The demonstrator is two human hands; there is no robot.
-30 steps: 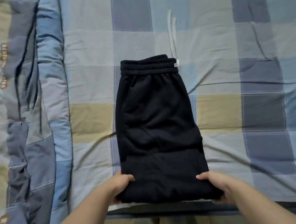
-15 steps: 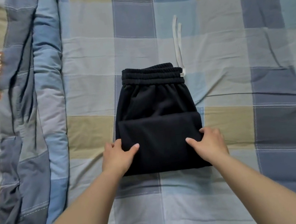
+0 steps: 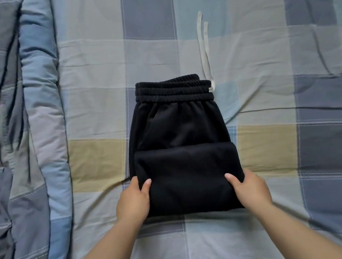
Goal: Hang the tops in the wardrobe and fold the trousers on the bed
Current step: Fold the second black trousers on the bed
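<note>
Black trousers (image 3: 180, 148) folded on checked bed sheet (image 3: 268, 69), near front edge of bed.
Lower flap doubled up over legs; white drawstring (image 3: 204, 50) trailing beyond waistband. Left hand (image 3: 133, 201), right hand (image 3: 250, 188) clamped on fold's near corners. Rumpled quilt (image 3: 13, 131) along left edge.

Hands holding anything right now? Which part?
Both grip the folded black trousers: left hand and right hand at the side edges of the near folded end.

You're looking down on a bed (image 3: 268, 69) covered by a checked sheet (image 3: 99, 109) in blue, grey and tan squares, lightly creased; a rumpled quilt (image 3: 17, 153) of matching checks lies bunched along its left side, under soft, even light
</note>
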